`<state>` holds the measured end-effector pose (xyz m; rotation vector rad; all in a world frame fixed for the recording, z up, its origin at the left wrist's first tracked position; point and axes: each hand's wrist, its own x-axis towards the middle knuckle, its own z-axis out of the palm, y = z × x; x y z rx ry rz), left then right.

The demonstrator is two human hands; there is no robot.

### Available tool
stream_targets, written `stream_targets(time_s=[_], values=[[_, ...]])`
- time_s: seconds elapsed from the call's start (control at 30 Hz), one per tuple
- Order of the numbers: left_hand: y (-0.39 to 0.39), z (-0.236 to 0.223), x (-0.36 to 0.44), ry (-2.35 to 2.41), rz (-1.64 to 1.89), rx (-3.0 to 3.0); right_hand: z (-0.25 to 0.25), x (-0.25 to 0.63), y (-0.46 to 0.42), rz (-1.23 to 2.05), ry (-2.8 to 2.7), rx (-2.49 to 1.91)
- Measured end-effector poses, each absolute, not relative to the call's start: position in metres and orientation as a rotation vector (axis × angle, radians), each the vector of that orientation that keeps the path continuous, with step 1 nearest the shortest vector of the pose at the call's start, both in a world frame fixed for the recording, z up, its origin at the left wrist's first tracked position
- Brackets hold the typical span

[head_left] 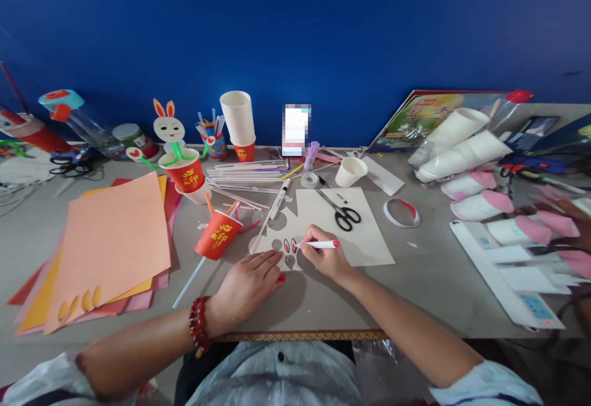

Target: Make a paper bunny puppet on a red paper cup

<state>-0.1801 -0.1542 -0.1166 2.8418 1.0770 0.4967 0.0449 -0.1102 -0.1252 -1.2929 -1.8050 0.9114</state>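
Observation:
My right hand [325, 253] is closed around a white marker with a red end [325, 244]. Its tip meets the white paper [369, 243], beside two ear shapes [290, 246] outlined in black and coloured red inside. My left hand [252, 289] lies flat at the sheet's left edge, fingers stretched out over the paper. A small red cap [281, 278] shows by its thumb; whether it is gripped cannot be told. Several round holes are cut in the sheet. Black-handled scissors [346, 216] rest on it. An uncapped-looking black-and-white pen [280, 199] lies at the sheet's upper left.
Left stand a red paper cup [218, 235] with straws, a rabbit-faced cup figure [184, 172] and stacked coloured paper [115, 239]. Behind are straws [249, 173], stacked cups [237, 119] and a blurred phone [296, 130]. Right are tape [402, 212], a white cup [351, 172] and a glue gun-like white device [503, 270].

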Motion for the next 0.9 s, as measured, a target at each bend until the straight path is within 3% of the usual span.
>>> stream_targets(time_s=[0.9], values=[[-0.154,-0.1124,-0.1804,1.069,0.451,2.846,-0.1246,0.0443,-0.1098,0.901,-1.816,-1.283]])
